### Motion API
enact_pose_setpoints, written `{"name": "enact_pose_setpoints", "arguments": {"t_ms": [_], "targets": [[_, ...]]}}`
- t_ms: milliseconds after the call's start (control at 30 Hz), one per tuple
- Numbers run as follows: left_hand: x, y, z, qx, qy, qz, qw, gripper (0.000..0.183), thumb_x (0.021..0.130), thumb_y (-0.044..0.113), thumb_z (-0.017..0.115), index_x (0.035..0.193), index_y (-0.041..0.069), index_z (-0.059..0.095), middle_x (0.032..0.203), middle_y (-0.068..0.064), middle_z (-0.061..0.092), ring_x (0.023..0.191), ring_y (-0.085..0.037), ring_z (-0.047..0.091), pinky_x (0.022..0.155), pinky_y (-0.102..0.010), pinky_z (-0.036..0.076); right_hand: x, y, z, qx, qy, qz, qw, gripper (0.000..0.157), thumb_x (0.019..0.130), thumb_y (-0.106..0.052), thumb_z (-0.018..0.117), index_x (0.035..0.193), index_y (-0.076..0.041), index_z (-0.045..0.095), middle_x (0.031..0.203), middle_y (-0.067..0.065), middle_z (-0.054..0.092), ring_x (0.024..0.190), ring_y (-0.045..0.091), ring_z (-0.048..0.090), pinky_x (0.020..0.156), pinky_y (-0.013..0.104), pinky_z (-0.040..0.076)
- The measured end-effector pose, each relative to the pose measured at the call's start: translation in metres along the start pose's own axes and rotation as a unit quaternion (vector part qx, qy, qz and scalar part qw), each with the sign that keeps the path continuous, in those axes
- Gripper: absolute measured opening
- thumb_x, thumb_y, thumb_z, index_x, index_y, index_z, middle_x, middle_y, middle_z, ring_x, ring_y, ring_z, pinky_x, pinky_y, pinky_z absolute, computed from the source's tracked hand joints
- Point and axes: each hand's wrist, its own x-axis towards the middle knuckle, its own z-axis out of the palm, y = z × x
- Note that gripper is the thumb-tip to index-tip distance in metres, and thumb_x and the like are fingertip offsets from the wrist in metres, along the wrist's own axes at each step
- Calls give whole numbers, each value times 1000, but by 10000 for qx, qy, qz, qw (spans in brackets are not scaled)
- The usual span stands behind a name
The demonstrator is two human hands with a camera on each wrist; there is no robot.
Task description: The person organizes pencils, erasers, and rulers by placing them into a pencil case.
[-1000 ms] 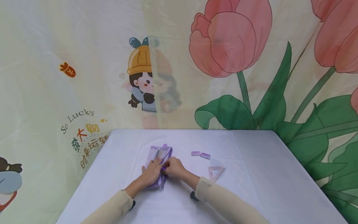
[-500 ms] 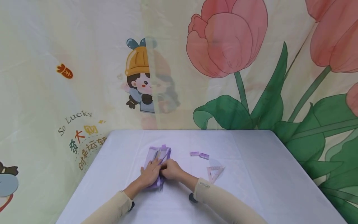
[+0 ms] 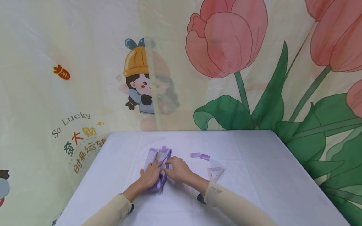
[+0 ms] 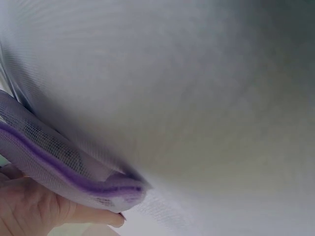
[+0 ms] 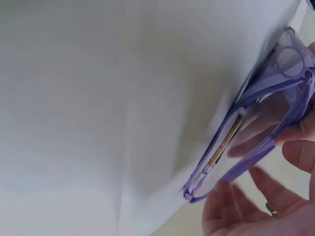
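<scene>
The pouch, purple and see-through, lay aslant on the pale desk, a little left of the middle, and I had both hands at it. The left hand lay across its top, its fingers spread and mostly straight, so it was wide rather than curled. The right hand was at the right edge; from the right wrist I saw its fingers bent, with a gap between them and the thumb, the tips at the pouch's rim. I saw nothing pinched between them, and I could not tell whether each tip touched.

From that same view, the zip stood parted along much of its length. Inside I made out a pen with a gold part, lying along the lower side, and a purple ring near the far end; I could not tell what the ring belonged to.

To the right of the right hand and farther off sat two small pink blocks, end to end. Nearer and farther right lay a clear triangle, with a faint fan-shaped piece at its far side. Beyond the desk hung a backdrop with large pink tulips.
</scene>
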Motion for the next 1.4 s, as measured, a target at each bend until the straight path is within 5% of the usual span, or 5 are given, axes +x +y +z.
{"name": "enact_pose_setpoints", "arguments": {"t_ms": [167,367,733,1167,1400], "targets": [[-1,-1,0,48,-35,3,10000,52,110,27,30,156,6,43,166,-25,27,152,-57,17,112,-85,-1,-10,4,-9,-603,59,-200,9980,77,95,-48,68,155,-7,45,166,22,31,137,46,51,109,62,47],[-4,-1,0,93,-31,-16,10000,52,109,26,32,156,6,43,166,-24,28,151,-58,17,111,-86,-1,-19,16,-12,-1109,-227,-746,9908,92,94,-66,56,166,-23,19,174,13,-3,155,40,26,122,62,28],[-5,-2,2,142,-127,-83,9998,52,110,27,32,156,7,43,166,-25,26,152,-57,17,112,-85,-1,-38,34,-10,-2081,-700,-1005,9704,91,93,-75,48,165,-24,27,175,13,3,158,39,19,123,66,21],[1,1,1,246,-137,-35,9996,53,109,27,29,155,5,44,166,-26,28,152,-57,18,112,-85,1,-38,51,-22,-1738,-719,-799,9789,89,95,-74,45,165,-24,25,175,11,-1,158,41,18,122,70,18],[3,1,1,240,-80,-67,9997,53,109,27,29,155,5,44,166,-24,27,152,-56,18,112,-85,1,-39,61,-30,-1908,-671,-918,9750,88,96,-72,45,166,-24,23,175,10,-3,158,40,17,123,70,15]]}}
